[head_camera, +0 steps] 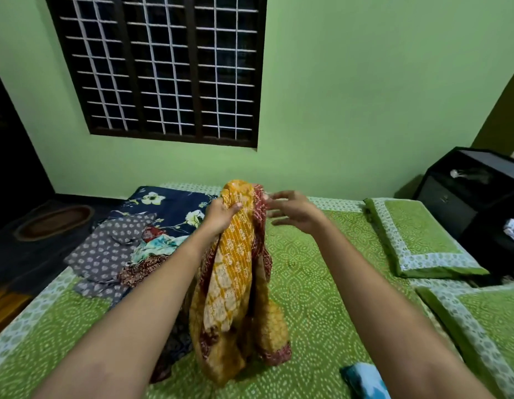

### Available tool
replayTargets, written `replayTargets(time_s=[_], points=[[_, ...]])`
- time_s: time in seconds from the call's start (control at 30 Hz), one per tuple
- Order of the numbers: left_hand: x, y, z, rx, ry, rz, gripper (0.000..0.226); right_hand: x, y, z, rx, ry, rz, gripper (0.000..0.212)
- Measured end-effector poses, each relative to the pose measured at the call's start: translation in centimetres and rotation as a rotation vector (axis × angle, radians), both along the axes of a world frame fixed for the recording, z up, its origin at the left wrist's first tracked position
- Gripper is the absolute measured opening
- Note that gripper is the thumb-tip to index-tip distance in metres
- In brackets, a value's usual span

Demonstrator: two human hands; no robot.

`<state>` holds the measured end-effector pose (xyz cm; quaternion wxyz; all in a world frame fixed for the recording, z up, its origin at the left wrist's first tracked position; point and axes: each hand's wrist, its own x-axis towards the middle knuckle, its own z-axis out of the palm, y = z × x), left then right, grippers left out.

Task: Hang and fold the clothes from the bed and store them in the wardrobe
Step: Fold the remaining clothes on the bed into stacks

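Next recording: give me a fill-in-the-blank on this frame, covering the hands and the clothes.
The left hand grips the yellow garment near its ____.
The right hand, fingers spread, holds ____.
The grey dotted garment lies on the ____.
The two green pillows lie on the person's ____ side.
Missing words: top; nothing; bed; right.
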<state>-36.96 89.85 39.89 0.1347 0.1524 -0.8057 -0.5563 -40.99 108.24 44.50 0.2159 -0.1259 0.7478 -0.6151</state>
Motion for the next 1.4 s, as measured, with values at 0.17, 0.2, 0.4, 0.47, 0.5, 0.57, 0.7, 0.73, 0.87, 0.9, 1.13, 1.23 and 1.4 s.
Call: replayTargets(time_s=[0.17,0.2,0.4,0.47,0.5,0.57,0.7,0.73,0.87,0.9,1.13,1.23,1.4], points=[[-2.0,-0.3,2.5,0.165,0.044,0.047,0.031,1.2,-1.7,-3.2,0.257,0.074,0.215,0.057],[-1.8,0.0,3.4,0.249,0.079,0.046,0.022,1.1,-2.3,-3.5,0.213,0.101,0.185,0.044],[1.0,-0.1,3.7,0.459,0.155,-0.076,0.033,-0.1,-3.6,-1.4,-0.118,0.118,-0.177,0.019],[2.1,-0.6,2.2,0.332,0.151,-0.049,0.042,-0.9,-3.6,-0.7,-0.191,0.056,-0.247,0.016],[2.5,-0.9,1.3,0.242,0.187,0.006,0.048,-1.4,-3.6,-0.5,-0.213,0.020,-0.301,0.019],[3.7,-0.9,0.2,0.115,0.318,0.141,0.058,-2.5,-3.7,-0.3,-0.225,-0.048,-0.453,0.024],[5.4,0.1,-0.4,-0.092,0.341,0.038,0.074,-3.1,-4.1,-0.3,-0.343,-0.206,-0.670,0.015],[5.5,0.6,-0.6,-0.188,0.266,-0.042,0.073,-2.9,-4.1,-0.2,-0.399,-0.241,-0.681,0.012],[4.8,1.6,-2.5,-0.348,-0.002,-0.159,0.081,-2.1,-4.3,0.2,-0.497,-0.304,-0.666,0.014],[4.5,1.6,-2.8,-0.313,0.003,-0.133,0.075,-2.0,-4.1,0.3,-0.502,-0.300,-0.663,0.014],[3.0,-0.9,1.0,-0.192,0.109,0.047,0.024,-1.4,-2.1,2.0,-0.314,-0.141,-0.378,0.005],[2.1,-1.0,2.9,-0.199,0.179,0.033,0.024,-0.4,-1.5,2.1,0.134,0.141,-0.102,0.052],[1.1,-0.7,5.7,-0.184,0.209,0.014,0.032,2.6,-2.6,2.6,0.317,0.342,0.214,0.058]])
